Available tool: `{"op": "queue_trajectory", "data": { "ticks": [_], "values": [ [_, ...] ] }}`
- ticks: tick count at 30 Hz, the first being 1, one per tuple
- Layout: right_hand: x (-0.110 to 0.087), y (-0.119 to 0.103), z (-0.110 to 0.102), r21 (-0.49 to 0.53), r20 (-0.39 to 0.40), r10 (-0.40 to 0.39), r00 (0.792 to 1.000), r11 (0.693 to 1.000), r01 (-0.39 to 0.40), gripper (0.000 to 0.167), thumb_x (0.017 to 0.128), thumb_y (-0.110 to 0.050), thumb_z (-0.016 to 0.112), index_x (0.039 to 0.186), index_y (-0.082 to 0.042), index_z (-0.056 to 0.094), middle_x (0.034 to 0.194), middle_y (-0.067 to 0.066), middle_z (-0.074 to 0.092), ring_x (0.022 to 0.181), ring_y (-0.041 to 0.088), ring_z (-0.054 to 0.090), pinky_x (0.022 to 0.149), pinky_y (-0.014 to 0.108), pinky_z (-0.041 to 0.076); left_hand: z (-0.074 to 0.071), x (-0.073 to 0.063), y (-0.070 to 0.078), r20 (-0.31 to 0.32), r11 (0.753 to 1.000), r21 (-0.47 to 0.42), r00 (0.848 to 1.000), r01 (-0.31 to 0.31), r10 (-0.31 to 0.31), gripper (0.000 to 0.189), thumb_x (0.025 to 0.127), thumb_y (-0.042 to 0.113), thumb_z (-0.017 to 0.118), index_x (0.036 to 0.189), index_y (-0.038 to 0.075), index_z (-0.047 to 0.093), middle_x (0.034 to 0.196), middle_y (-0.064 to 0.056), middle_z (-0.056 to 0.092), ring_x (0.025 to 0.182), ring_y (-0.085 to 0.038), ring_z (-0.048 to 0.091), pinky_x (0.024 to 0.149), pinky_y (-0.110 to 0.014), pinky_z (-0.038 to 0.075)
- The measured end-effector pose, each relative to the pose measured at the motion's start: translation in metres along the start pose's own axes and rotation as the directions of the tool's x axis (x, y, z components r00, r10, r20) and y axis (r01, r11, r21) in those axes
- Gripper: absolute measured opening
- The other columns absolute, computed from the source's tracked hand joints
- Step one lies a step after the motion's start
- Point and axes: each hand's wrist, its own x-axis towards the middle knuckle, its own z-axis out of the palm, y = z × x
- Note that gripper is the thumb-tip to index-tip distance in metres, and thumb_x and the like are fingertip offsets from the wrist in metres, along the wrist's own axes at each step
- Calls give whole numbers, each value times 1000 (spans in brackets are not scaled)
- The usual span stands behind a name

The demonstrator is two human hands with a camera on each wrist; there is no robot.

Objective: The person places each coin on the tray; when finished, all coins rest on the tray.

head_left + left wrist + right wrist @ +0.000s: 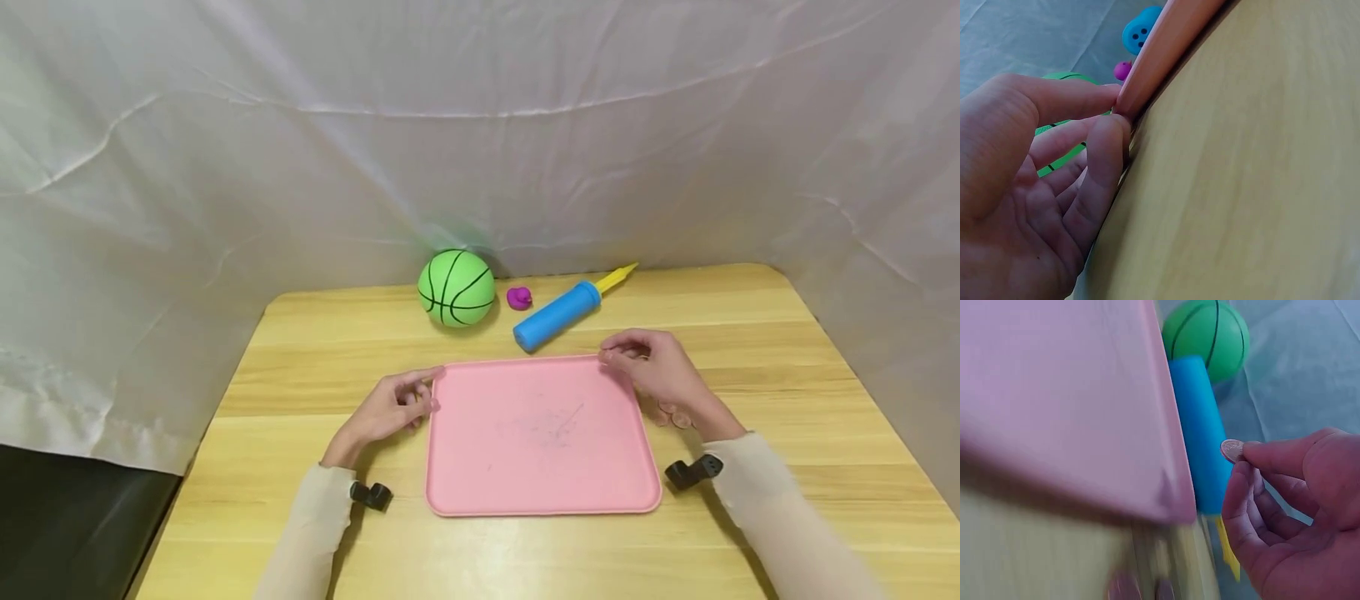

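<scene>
The shallow pink tray (pixel 540 492) lies in front of me on the wooden table. At its left edge, my left hand (pixel 390 407) has its thumb and a finger against the rim; the left wrist view shows both tips gripping the rim (pixel 1154 56). My right hand (pixel 654 362) hovers over the tray's far right corner. Between thumb and forefinger it pinches a copper-coloured coin (pixel 1232 450), clear in the right wrist view. Several more coins (pixel 680 419) lie on the table right of the tray, partly behind the right wrist.
Beyond the tray are a green ball with black lines (pixel 456 288), a small purple rubber duck (pixel 519 298) and a blue hand pump (pixel 558 315) with a yellow nozzle (pixel 618 277). A pale cloth (pixel 480 167) hangs behind the table's far edge.
</scene>
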Motion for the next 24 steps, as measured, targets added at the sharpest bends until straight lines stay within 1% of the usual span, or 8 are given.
{"op": "queue_trajectory", "data": {
  "ticks": [4,8,15,20,24],
  "values": [
    [7,-14,16,22,46,-28,999,999,27,20,103,-24,78,120,-13,81,112,8,81,101,21,70,86,23,59,0,1,2,-4,1000,9,1000,-2,2,58,103,4,71,159,7,56,100,-13,70,67,-12,62,56,-23,59],
    [11,-28,34,30,84,-72,994,997,70,15,103,-19,77,116,-13,83,107,6,82,99,20,71,89,26,60,1,4,3,3,1000,-9,1000,6,-6,60,102,7,74,159,6,56,103,-12,67,66,-11,60,55,-22,59],
    [15,-48,63,73,139,-99,985,993,90,12,101,-18,80,111,-12,82,100,5,80,92,17,70,81,24,61,3,9,6,21,1000,-14,1000,6,-5,64,101,7,77,160,7,54,108,-15,64,66,-9,57,55,-20,56],
    [16,-55,81,90,186,-148,971,987,133,9,99,-14,80,107,-10,81,96,5,78,89,15,69,81,23,61,4,10,8,23,1000,-7,1000,5,-5,68,98,9,81,161,6,54,109,-16,64,64,-7,55,53,-20,55],
    [15,-57,93,99,221,-181,958,982,162,7,98,-12,81,103,-8,81,91,4,78,84,12,68,78,23,59,5,10,8,26,1000,-3,1000,14,-14,69,97,10,82,161,7,54,111,-16,63,64,-6,54,52,-20,55]
  ]
}}
